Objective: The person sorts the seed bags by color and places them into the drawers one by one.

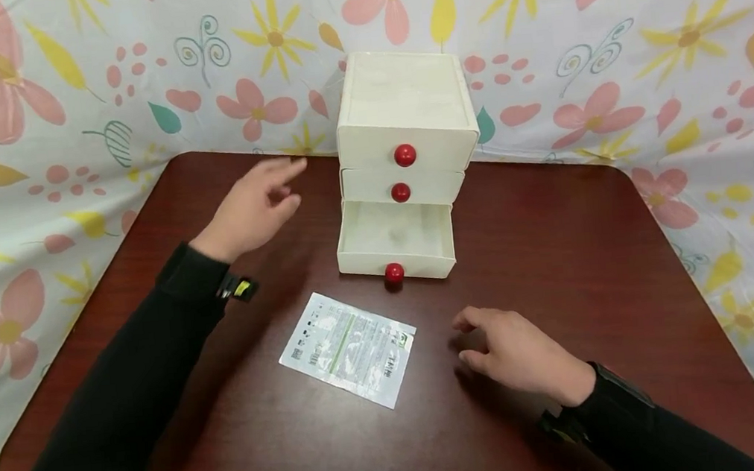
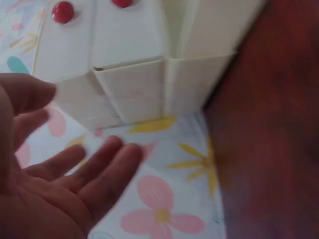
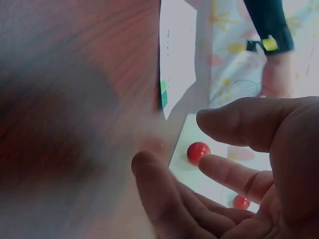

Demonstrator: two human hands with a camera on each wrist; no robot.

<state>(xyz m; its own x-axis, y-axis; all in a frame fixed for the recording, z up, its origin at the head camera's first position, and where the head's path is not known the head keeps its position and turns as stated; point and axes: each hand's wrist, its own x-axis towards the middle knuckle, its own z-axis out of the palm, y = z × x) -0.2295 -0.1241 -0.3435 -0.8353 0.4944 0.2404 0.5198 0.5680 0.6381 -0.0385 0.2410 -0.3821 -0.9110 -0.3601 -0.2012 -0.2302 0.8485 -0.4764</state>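
A cream drawer cabinet (image 1: 405,94) with red ball knobs stands at the back of the table. Its bottom drawer (image 1: 397,234) is pulled out; the two drawers above are closed, the middle one set slightly back. In front of it a silver-white printed packet (image 1: 353,350) lies flat. My left hand (image 1: 250,209) hovers left of the cabinet, fingers loosely extended and holding nothing; the left wrist view shows its palm turned toward the cabinet's side (image 2: 134,92). To the right of the packet is my right hand (image 1: 522,350), fingers loosely bent, thumb apart, touching neither packet nor drawer.
The dark red-brown table (image 1: 588,262) has rounded back corners. A floral cloth (image 1: 253,52) hangs behind and at both sides, close to the cabinet's back. The open drawer's red knob (image 1: 394,273) juts toward the packet.
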